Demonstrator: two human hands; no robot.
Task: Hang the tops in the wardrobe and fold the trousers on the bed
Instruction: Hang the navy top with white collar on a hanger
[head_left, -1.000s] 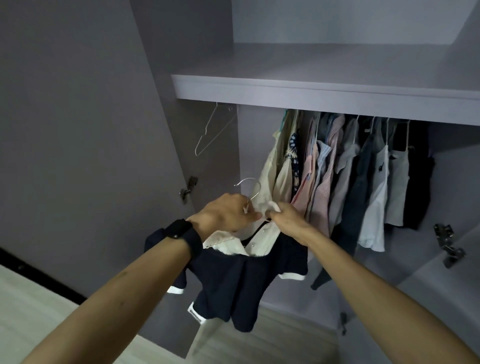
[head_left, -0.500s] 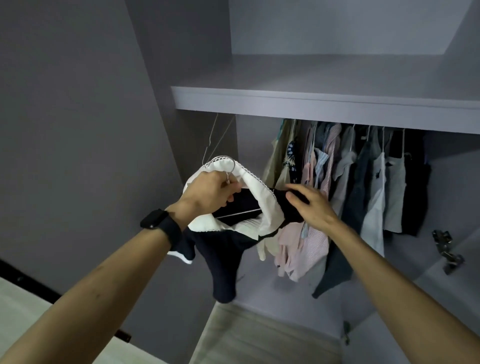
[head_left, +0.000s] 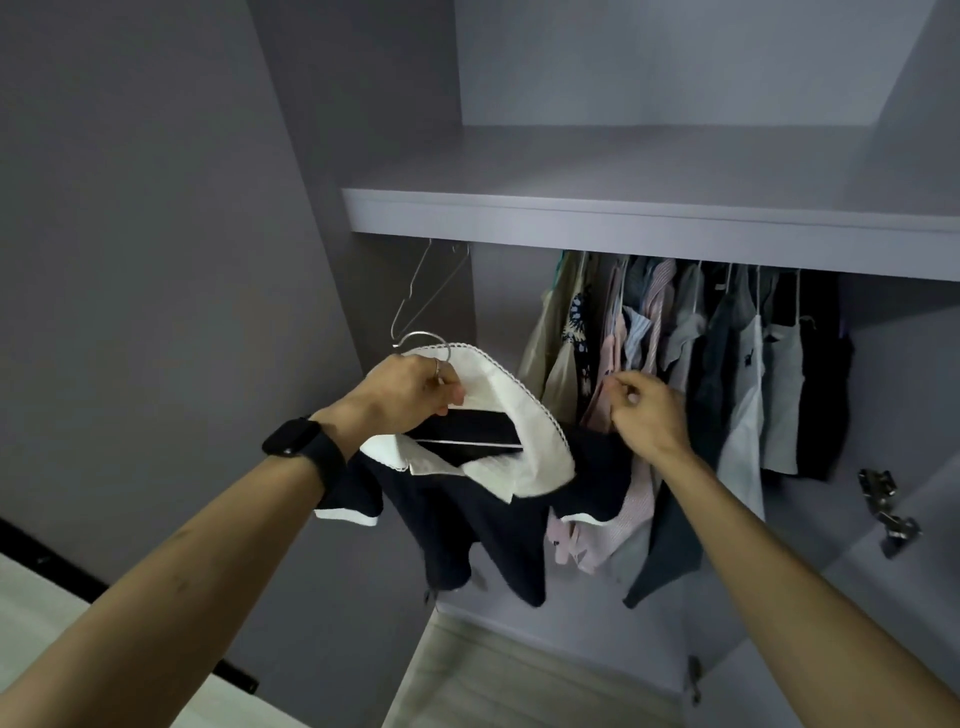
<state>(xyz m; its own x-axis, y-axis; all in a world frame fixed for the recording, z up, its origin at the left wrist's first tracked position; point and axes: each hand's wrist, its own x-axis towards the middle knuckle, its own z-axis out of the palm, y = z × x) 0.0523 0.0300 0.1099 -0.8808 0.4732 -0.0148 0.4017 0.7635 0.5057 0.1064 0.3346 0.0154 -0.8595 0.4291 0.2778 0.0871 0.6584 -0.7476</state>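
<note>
Navy top on hanger in L hand — R hand beside.

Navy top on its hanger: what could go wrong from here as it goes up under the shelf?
1. The navy top sits bunched and lopsided on its hanger, held only at the hook by the left hand; it may slide off.
2. The empty wire hanger hangs just above that hook; the two could tangle.
3. The right hand is against the crowded hung clothes; a pink shirt could get dragged or snagged.
</note>
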